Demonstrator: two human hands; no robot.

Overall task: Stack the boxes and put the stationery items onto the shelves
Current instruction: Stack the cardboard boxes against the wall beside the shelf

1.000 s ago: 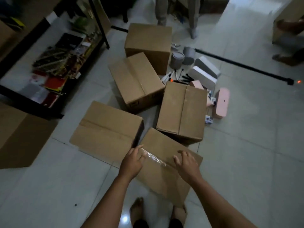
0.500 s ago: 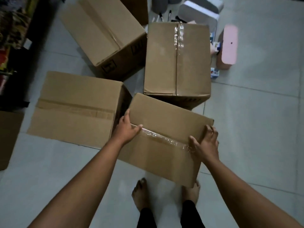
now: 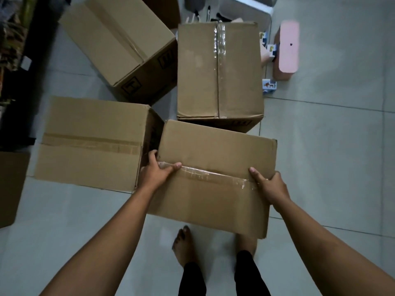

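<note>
**Inspector:** Head view recorded four sealed cartons on the tiled floor (image 3: pixel 333 159). Largest in frame was the left carton (image 3: pixel 89 142), then the far carton (image 3: pixel 220 69), the angled carton (image 3: pixel 115 39) and the near carton (image 3: pixel 215 178).

**Clerk:** And the change?

**Inspector:** A second earlier both palms lay flat on its lid. By this moment the left hand (image 3: pixel 155 174) gripped its left end, thumb on the tape seam, fingers curled down the side. The right hand (image 3: pixel 270 186) clasped the right end likewise.

**Clerk:** Meaning?

**Inspector:** In my judgement, a lift for stacking was beginning. The pink case (image 3: pixel 287 48) remained unshelved.
</note>
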